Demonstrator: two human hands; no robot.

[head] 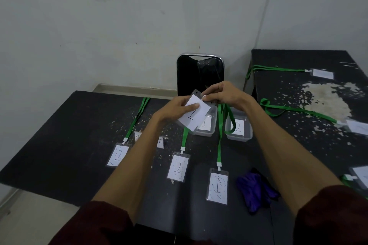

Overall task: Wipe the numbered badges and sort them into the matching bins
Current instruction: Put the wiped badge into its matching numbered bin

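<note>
A: We had both hands raised close together there, and between them the clear-sleeved white paper badge (201,112) marked 1. The left hand (175,108) gripped it with the thumb flat across the face. The right hand (227,94) pinched the top edge, fingers narrow.

B: Its face looked free of specks to us, unlike the speckled ones lying below the wrists. So we judged this was the drop, not the wipe. The crumpled purple cloth (255,191) lay beside the right forearm, in neither hand.

A: Just under the hands sat two clear plastic tubs: the bin marked 1 (205,134) beneath the left thumb, the bin marked 2 (238,137) beneath the right wrist.

B: To do it well, we'd have gathered the green strap (233,123) first. A loop of it dangled under the right hand, over the wrong bin. After that, the badge could go down flat into the bin marked 1.

A: Which way was it lying?

B: Tilted. Its long axis ran from the right fingertips down towards the left wrist, top end at the right hand, numbered face up towards us.
</note>
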